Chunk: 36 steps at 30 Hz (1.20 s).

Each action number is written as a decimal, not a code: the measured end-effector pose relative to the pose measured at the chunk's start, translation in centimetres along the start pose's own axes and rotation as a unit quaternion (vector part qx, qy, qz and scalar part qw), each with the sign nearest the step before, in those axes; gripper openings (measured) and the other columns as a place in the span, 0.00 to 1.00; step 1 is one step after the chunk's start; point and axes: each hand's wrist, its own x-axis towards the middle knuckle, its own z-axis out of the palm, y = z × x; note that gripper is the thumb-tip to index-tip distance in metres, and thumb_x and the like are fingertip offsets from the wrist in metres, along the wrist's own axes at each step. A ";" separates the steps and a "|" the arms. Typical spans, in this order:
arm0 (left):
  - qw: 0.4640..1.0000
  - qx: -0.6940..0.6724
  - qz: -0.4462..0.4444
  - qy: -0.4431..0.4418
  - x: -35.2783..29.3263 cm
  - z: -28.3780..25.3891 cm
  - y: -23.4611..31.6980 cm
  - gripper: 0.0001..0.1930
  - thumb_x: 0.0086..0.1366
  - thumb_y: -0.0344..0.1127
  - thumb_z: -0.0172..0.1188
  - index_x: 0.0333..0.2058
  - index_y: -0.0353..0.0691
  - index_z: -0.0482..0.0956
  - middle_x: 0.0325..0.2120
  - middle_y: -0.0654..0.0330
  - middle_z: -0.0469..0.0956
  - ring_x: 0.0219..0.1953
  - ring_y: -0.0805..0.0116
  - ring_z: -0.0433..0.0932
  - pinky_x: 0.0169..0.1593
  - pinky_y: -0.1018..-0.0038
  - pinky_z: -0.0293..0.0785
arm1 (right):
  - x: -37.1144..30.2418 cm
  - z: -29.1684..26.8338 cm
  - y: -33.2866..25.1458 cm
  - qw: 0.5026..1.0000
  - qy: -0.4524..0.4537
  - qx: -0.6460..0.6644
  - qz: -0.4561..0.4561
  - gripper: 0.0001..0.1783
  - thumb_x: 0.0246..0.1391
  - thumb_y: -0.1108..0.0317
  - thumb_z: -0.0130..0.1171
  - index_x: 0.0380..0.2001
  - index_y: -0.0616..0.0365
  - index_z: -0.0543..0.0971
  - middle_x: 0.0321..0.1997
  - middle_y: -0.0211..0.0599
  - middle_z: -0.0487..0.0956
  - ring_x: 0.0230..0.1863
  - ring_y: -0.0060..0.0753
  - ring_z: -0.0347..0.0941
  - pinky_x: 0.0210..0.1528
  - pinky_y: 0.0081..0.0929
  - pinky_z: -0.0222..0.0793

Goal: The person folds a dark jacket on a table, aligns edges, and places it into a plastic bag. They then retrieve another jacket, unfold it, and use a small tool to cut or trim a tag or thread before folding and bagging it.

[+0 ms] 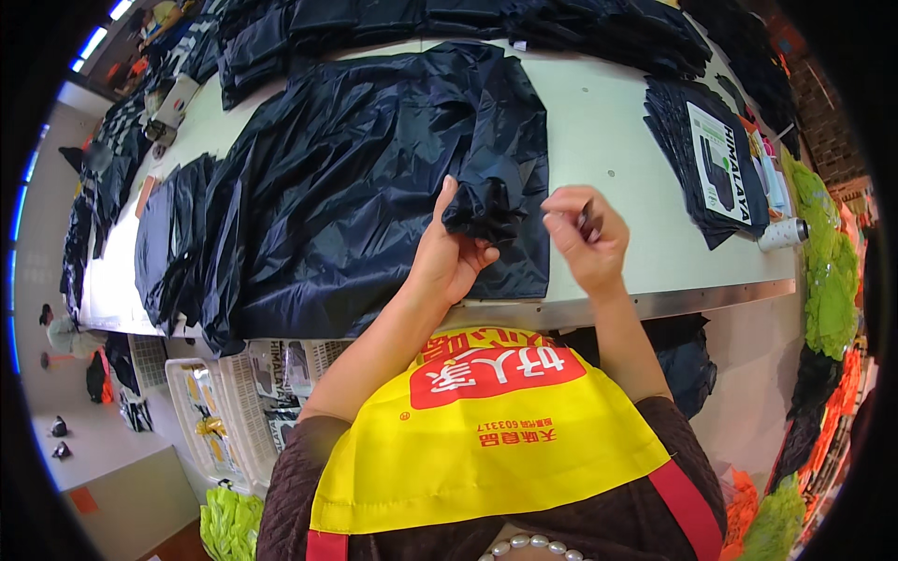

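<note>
A large sheet of shiny black fabric [346, 178] lies creased over the table in front of me. Its right part is gathered into a dark bunch [486, 213], held in my left hand [447, 257] with the thumb pointing up and the fingers curled beneath. To the right of the bunch, just past the fabric's edge, my right hand [591, 245] is raised and closed. Something small and dark shows between its fingers, too little of it to name. The two hands are apart, and the right one does not touch the fabric.
Piled black fabric [374, 23] runs along the table's far side. At right lie stacked black packages [706, 159] with a printed label, near a white cylinder [784, 234]. More folded black fabric [173, 238] is at left. A white plastic basket [201, 421] stands below the table's metal-trimmed edge [692, 297].
</note>
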 end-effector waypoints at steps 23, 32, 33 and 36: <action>0.543 0.613 0.544 -0.183 -2.4 -4.0 4.2 0.28 0.48 0.35 0.65 0.50 0.39 0.70 0.47 0.49 0.72 0.50 0.54 0.70 0.48 0.68 0.68 | 1.3 5.4 -3.1 0.903 -0.018 0.180 0.391 0.09 0.55 0.63 0.58 0.25 0.56 0.75 0.15 0.18 0.65 0.14 0.08 0.56 0.15 0.11 0.48; 0.857 0.422 0.279 -0.095 0.2 -5.4 3.2 0.09 0.62 0.27 0.53 0.39 0.32 0.77 0.31 0.65 0.78 0.34 0.79 0.73 0.41 0.83 0.69 | 1.4 3.0 -1.0 0.907 0.180 0.257 0.279 0.09 0.55 0.65 0.58 0.25 0.58 0.75 0.14 0.21 0.65 0.12 0.09 0.55 0.13 0.11 0.47; 0.855 0.429 0.277 -0.091 0.2 -5.3 3.3 0.09 0.62 0.27 0.53 0.39 0.32 0.77 0.32 0.65 0.78 0.34 0.79 0.73 0.41 0.83 0.69 | 1.1 2.7 -0.8 0.915 0.169 0.257 0.261 0.09 0.55 0.65 0.57 0.25 0.58 0.75 0.15 0.21 0.65 0.13 0.09 0.56 0.13 0.11 0.48; 0.832 0.446 0.317 -0.095 -0.2 -4.6 3.1 0.08 0.61 0.26 0.53 0.39 0.33 0.78 0.32 0.64 0.78 0.34 0.79 0.73 0.40 0.83 0.68 | 0.2 3.1 -2.0 0.943 0.090 0.101 0.304 0.06 0.53 0.67 0.59 0.28 0.58 0.77 0.16 0.22 0.66 0.15 0.10 0.57 0.18 0.10 0.52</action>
